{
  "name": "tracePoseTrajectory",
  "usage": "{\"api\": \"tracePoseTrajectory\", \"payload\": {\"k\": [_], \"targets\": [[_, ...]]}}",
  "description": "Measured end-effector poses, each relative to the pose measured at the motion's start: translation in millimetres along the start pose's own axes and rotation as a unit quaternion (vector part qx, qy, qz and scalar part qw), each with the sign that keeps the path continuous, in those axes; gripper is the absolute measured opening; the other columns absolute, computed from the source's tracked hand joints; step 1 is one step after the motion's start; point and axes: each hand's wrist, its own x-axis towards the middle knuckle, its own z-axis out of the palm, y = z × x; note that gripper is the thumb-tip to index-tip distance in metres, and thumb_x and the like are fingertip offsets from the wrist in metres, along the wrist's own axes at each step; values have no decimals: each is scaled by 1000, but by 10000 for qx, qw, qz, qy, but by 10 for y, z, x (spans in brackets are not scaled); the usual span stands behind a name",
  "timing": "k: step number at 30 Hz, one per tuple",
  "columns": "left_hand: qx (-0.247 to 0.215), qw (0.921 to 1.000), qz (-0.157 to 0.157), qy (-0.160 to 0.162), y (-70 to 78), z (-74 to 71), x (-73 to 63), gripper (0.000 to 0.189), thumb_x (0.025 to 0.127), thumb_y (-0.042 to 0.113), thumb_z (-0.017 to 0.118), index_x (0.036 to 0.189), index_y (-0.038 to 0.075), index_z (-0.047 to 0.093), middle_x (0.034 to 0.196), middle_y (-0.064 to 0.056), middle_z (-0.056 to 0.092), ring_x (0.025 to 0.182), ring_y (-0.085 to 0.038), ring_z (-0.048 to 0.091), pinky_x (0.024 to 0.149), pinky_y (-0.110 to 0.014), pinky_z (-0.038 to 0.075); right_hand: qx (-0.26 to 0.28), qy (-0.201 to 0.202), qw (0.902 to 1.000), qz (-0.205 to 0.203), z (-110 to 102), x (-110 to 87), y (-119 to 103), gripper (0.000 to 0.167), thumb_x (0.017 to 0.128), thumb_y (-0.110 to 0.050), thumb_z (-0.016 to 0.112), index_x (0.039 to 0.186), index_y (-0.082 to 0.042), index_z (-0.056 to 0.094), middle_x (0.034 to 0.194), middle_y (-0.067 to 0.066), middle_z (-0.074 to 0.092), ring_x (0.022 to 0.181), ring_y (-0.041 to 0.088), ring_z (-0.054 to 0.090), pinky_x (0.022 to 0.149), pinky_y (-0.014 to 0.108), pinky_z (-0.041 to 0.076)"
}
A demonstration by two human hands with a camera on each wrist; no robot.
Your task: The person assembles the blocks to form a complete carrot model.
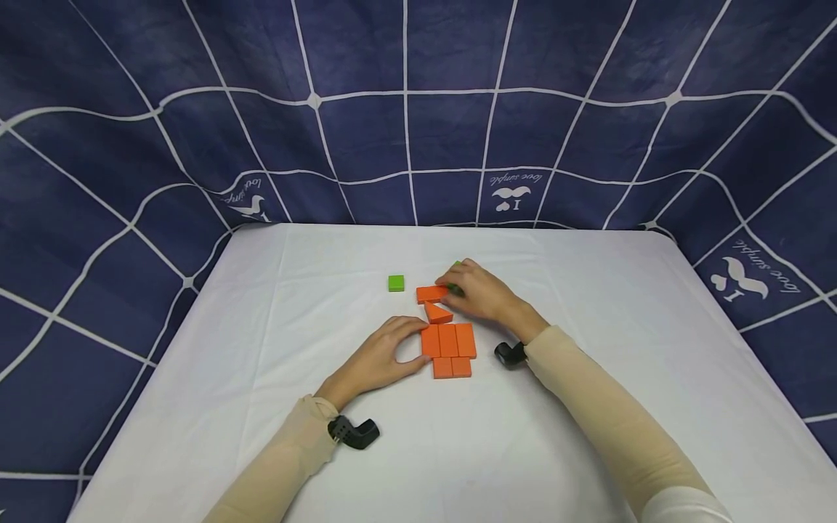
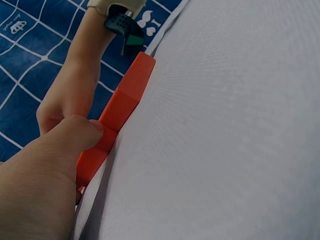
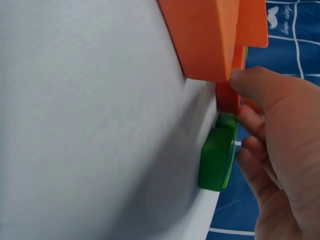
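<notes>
In the head view, flat orange blocks (image 1: 447, 341) stand side by side on the white table, with two smaller orange blocks (image 1: 452, 367) against their near edge. My left hand (image 1: 386, 354) holds the leftmost one, fingers at its far corner and thumb at its near corner. The thumb presses an orange block (image 2: 122, 102) in the left wrist view. Beyond the group lie an orange triangular block (image 1: 437, 313) and an orange rectangular block (image 1: 430, 294). My right hand (image 1: 484, 290) pinches the rectangular block's right end. Below its fingers stands a green block (image 3: 217, 157), partly hidden in the head view.
A small green square block (image 1: 396, 283) lies farther left on the table. Another green piece (image 1: 458, 264) peeks out behind the right hand. The white tablecloth (image 1: 294, 290) meets a dark blue gridded curtain (image 1: 366, 131) at the back and sides.
</notes>
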Motion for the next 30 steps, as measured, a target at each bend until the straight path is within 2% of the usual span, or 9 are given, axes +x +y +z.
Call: {"api": "tracePoseTrajectory", "payload": {"k": [5,9,14,20,30], "targets": [[-7,10000,4,5,9,-11,-1,57,92,39,77,141,13,61,145,-2,59,135,-19,54,115,-41,46,154,10,9996,237,7,-74,44,36,93,-27,76,124,-10,75,124,9,71,111,27,56,101,41,51],[-7,10000,-12,-13,15,-18,-2,58,92,39,77,141,13,61,145,-2,59,135,-19,53,116,-40,45,327,195,9985,393,5,-154,89,37,90,-28,77,121,-9,76,122,9,72,109,26,56,99,41,51],[-15,10000,-26,-29,20,-18,0,58,92,38,77,141,13,61,145,-2,59,136,-20,53,117,-41,44,506,564,9964,367,-17,-269,145,35,87,-25,80,117,-8,77,113,6,73,106,24,58,97,41,52],[-22,10000,-20,11,12,-8,1,57,92,37,78,140,13,61,144,-2,59,135,-20,53,116,-41,45,764,912,9920,411,-86,-419,146,34,85,-23,82,116,-10,77,112,4,73,108,24,59,99,43,52],[-80,10000,33,42,2,-4,7,57,91,37,78,139,12,62,143,-2,60,134,-19,54,116,-40,45,1008,1271,9863,304,-135,-657,97,32,84,-21,83,113,-11,77,108,3,72,98,22,58,86,42,54]]}}
